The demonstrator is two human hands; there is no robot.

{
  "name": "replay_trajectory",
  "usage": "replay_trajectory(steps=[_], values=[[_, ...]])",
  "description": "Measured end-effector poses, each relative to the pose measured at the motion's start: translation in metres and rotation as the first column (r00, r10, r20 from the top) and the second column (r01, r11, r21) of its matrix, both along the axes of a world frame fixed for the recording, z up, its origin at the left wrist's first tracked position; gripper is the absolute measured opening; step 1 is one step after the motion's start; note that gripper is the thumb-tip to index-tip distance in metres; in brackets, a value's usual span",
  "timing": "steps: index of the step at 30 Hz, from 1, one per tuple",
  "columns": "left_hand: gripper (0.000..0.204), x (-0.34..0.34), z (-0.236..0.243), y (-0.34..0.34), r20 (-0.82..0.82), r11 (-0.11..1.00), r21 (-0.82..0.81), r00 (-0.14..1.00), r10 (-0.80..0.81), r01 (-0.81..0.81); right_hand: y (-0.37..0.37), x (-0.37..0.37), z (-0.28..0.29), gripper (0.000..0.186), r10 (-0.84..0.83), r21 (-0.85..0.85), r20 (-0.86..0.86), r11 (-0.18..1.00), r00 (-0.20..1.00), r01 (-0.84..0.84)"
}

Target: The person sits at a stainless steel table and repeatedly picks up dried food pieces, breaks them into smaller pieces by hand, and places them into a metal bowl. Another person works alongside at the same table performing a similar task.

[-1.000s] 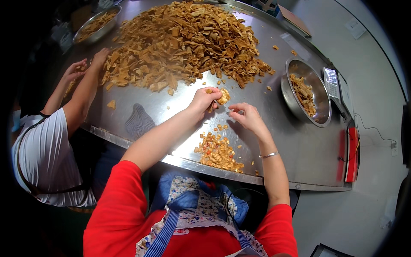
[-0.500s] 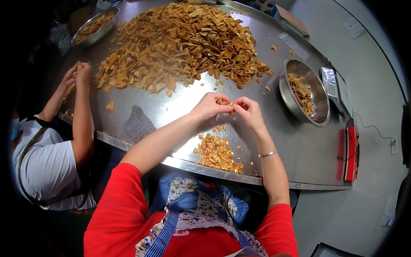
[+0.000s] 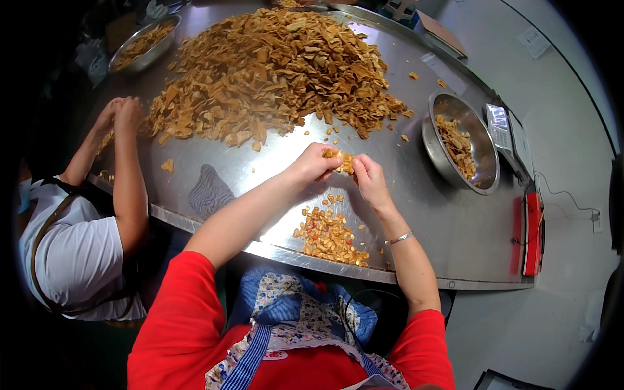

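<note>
A golden-brown, brittle-looking flat piece [image 3: 344,165] is stretched between my two hands above the steel table. My left hand [image 3: 314,164] pinches its left end, and my right hand [image 3: 370,182] grips its right end between thumb and fingers. Below them, close to the table edge, lies a small heap of pale yellow and reddish nut-like bits [image 3: 328,237]. Beyond my hands rises a large mound of similar brown flat pieces [image 3: 279,71]. What exactly these pieces are I cannot make out.
A steel bowl [image 3: 437,148] with some brown pieces stands to the right, beside a scale [image 3: 510,133]. Another bowl [image 3: 170,38] sits at the far left. A co-worker's hands [image 3: 123,110] are at the mound's left side. A grey striped cloth-like patch [image 3: 209,192] lies left of my forearm.
My hands have moved slightly apart, my right hand lower, and more of the piece shows between them. The co-worker's arms have shifted a little.
</note>
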State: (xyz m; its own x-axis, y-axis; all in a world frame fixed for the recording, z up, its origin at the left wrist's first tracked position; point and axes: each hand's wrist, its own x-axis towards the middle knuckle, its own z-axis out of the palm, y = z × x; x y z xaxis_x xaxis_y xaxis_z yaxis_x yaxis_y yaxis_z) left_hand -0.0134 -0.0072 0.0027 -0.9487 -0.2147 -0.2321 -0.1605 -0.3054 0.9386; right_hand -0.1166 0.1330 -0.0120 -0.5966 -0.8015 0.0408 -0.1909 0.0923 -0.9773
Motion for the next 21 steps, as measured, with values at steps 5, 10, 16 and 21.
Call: replay_trajectory(steps=[5,10,16,21], values=[[0.010,0.000,-0.009,0.005,-0.202,0.862,0.506,0.977,0.076,0.038,-0.003,0.009,0.012,0.019,0.195,-0.291,0.568,0.956,0.800,-0.026],[0.008,0.000,-0.003,0.013,-0.005,0.981,0.015,0.982,0.191,-0.191,-0.001,0.006,0.022,0.017,-0.193,-0.118,-0.734,0.981,0.652,0.157],[0.009,-0.001,-0.007,0.019,-0.083,0.952,-0.115,0.958,0.274,-0.282,-0.002,0.019,0.025,0.025,-0.075,0.021,-0.811,0.987,0.580,0.156],[0.009,0.002,-0.005,0.015,-0.058,0.979,0.004,0.977,0.205,-0.205,-0.002,0.014,0.022,0.030,-0.046,0.048,-0.692,0.993,0.720,0.110]])
